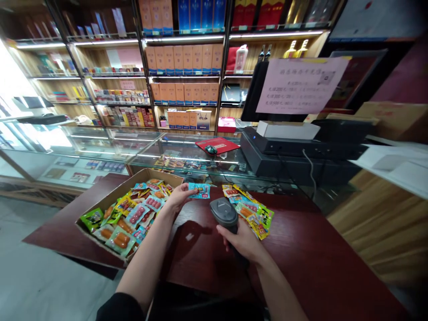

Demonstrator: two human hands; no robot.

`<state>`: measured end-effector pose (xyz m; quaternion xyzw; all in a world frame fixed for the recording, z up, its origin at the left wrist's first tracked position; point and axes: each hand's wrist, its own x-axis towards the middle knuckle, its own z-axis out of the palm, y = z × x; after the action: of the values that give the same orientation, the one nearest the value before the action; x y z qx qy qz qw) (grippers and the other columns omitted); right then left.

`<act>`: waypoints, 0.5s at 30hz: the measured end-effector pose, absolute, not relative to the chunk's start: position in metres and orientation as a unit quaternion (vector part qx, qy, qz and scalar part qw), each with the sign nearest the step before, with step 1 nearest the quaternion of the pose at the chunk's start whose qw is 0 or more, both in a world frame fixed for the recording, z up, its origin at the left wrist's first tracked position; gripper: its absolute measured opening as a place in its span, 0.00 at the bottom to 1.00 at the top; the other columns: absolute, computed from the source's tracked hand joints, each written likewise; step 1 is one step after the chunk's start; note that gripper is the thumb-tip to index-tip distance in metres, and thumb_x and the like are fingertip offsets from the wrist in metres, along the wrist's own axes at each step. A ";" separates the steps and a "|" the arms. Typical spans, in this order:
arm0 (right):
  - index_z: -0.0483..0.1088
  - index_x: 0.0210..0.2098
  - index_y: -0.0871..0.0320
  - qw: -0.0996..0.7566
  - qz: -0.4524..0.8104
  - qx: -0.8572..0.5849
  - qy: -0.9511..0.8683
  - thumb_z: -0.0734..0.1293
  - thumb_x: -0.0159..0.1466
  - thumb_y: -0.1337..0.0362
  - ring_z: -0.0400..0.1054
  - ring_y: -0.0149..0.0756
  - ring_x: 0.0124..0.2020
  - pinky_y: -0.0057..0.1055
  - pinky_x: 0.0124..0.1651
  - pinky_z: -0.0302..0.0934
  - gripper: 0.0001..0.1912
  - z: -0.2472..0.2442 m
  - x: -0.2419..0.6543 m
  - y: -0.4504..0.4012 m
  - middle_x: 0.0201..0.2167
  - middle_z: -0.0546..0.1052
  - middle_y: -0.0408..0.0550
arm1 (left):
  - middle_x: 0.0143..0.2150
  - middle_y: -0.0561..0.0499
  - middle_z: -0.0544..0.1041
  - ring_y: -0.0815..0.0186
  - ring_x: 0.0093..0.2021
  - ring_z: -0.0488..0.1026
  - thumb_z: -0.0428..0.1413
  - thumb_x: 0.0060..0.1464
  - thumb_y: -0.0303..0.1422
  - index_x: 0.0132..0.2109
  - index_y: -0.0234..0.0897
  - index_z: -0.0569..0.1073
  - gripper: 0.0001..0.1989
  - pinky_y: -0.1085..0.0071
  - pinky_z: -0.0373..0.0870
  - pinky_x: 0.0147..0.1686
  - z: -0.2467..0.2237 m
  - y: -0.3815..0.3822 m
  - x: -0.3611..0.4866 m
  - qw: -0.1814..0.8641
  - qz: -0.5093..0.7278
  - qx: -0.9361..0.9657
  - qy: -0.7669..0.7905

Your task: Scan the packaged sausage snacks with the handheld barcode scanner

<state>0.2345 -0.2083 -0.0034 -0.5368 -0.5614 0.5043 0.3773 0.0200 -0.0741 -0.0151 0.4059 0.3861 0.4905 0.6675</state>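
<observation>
My left hand (179, 197) pinches a small blue snack packet (199, 191) by its edge, just past the rim of a cardboard box (157, 177). That box is full of colourful vacuum-packed snack packets, many showing sausages. My right hand (243, 240) grips a black handheld barcode scanner (224, 213), whose head points up and toward the blue packet. Just beyond the scanner, a loose pile of yellow and green snack packets (250, 210) lies on the dark red wooden counter (287, 249). The scanner's lower handle is hidden by my right hand.
A glass display case (187, 154) stands beyond the counter, with a red folder and computer mouse (217, 145) on top. To the right are a black till unit (287, 151) and a pink paper notice (301, 84). Stocked shelves fill the back wall.
</observation>
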 end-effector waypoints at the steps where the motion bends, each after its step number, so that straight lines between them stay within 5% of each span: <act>1: 0.62 0.31 0.56 0.372 0.505 -0.538 -0.564 0.69 0.56 0.50 0.64 0.30 0.14 0.27 0.19 0.60 0.17 -0.003 0.233 -0.208 0.15 0.69 0.36 | 0.35 0.48 0.79 0.65 0.34 0.78 0.72 0.33 0.32 0.35 0.32 0.71 0.22 0.70 0.76 0.37 -0.010 -0.077 0.012 0.660 0.504 0.401 0.386; 10: 0.64 0.31 0.58 0.326 0.507 -0.523 -0.603 0.68 0.56 0.48 0.66 0.30 0.15 0.27 0.21 0.61 0.19 -0.001 0.206 -0.193 0.16 0.70 0.38 | 0.34 0.49 0.79 0.68 0.32 0.78 0.71 0.37 0.35 0.39 0.33 0.72 0.23 0.74 0.75 0.33 0.046 -0.123 -0.110 0.432 0.683 0.340 0.481; 15: 0.63 0.32 0.58 0.319 0.516 -0.501 -0.617 0.68 0.56 0.48 0.65 0.30 0.15 0.26 0.20 0.60 0.20 0.002 0.188 -0.193 0.16 0.70 0.38 | 0.33 0.50 0.77 0.65 0.36 0.78 0.72 0.35 0.37 0.39 0.31 0.73 0.24 0.66 0.78 0.40 0.050 -0.147 -0.146 0.384 0.713 0.342 0.477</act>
<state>0.1885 -0.1934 0.0024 -0.5009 -0.6173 0.5160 0.3189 -0.1458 -0.1468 0.0502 0.3423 0.4766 0.7129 0.3840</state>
